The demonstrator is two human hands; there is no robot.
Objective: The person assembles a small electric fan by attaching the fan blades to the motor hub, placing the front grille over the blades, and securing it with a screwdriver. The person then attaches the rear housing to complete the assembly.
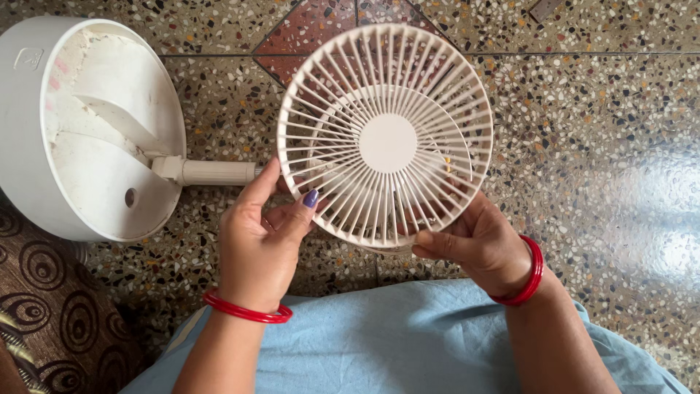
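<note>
Basically both hands grip the white fan grille [385, 135] by its lower rim, left hand [259, 244] and right hand [477, 244] steadying it face-up; fan base [87, 131] lies tipped on the terrazzo floor [583, 146].

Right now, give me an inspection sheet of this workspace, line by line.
Surface: speckled terrazzo floor with one dark red tile; glare at the right.
Job's things: round white fan grille, held tilted above the floor; white fan base with its stem lies on the floor at the left.
Clutter: nothing seen.
Hands: left hand grips the grille's lower left rim, right hand its lower right rim; red bangles on both wrists.
Cables: nothing seen.
Surroundings: light blue cloth over the lap; brown circle-patterned fabric at lower left.
</note>
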